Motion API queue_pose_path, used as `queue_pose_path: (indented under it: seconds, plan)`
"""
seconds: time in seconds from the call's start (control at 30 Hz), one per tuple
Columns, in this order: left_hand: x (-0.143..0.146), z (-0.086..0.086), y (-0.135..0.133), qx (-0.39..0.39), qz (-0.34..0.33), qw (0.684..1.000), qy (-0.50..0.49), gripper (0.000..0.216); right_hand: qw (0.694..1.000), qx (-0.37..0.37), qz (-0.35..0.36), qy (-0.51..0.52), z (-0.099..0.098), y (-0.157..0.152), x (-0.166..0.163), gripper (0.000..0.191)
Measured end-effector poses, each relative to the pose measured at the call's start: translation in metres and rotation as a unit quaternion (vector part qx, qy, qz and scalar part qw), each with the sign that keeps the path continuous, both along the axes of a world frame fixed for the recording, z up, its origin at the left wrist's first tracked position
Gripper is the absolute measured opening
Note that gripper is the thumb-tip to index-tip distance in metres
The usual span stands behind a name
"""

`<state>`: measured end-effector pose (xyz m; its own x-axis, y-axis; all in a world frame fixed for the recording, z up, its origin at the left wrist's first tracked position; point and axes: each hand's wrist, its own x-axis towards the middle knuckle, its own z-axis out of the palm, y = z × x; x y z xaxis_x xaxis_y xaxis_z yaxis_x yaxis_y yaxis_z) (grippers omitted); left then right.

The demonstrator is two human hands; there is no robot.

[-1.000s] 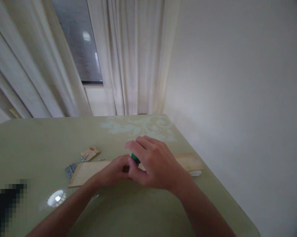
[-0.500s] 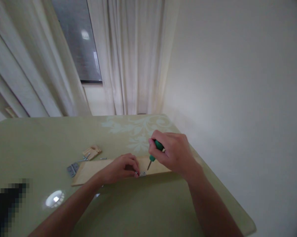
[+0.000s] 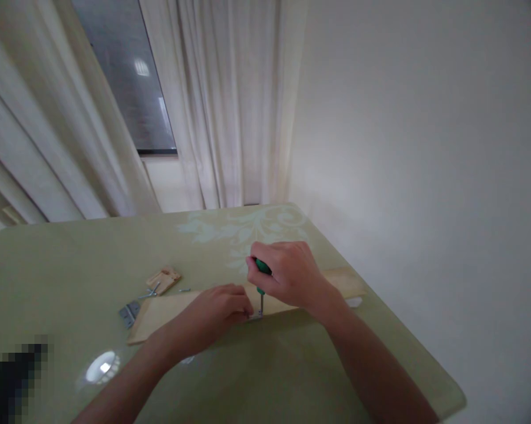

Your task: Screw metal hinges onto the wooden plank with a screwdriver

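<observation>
Screwdriver [image 3: 260, 277] swung upright; right hand [image 3: 287, 274] grips, left hand [image 3: 223, 306] steadies board [image 3: 168, 309].

Dim, soft, slightly blurred, vignetted corners

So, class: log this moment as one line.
right hand: grips screwdriver, tip down on plank | left hand: pressing plank | table: hinge

A pale green desk [image 3: 71, 259] with a glossy top carries a faint white leaf pattern [image 3: 243, 227] near its far edge. A long wooden board [image 3: 168, 309] lies flat across it. Just beyond the board's left end lie a small metal hinge [image 3: 129, 312], a small wooden block [image 3: 163, 278] and a few loose screws [image 3: 183, 290].
</observation>
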<state>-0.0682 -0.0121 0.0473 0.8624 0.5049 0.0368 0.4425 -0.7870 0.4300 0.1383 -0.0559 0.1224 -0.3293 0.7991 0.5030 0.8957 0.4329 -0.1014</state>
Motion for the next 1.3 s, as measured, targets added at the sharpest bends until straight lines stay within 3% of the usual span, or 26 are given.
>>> queue_pose_path:
  seconds: [0.37,0.67,1.0,1.17,1.3]
  plan:
    - [0.006,-0.008,-0.004,0.189,-0.021,0.979,0.073,0.006,1.0,0.002,-0.015,-0.003,0.006,-0.006,-0.001,0.022]
    - [0.008,-0.014,-0.009,0.303,-0.039,0.948,0.094,0.01,1.0,0.004,-0.018,0.002,0.008,-0.008,0.002,0.022]
    - [0.018,-0.033,-0.009,0.312,0.005,0.946,0.089,0.011,1.0,-0.001,0.005,-0.003,0.003,-0.007,-0.001,0.02]
    - [0.016,-0.028,-0.013,0.284,0.038,0.955,0.079,0.016,1.0,-0.013,-0.005,0.006,0.003,-0.006,0.0,0.02]
    - [0.015,-0.022,-0.015,0.265,0.02,0.959,0.097,0.011,1.0,-0.014,-0.004,0.008,0.003,-0.006,-0.001,0.021]
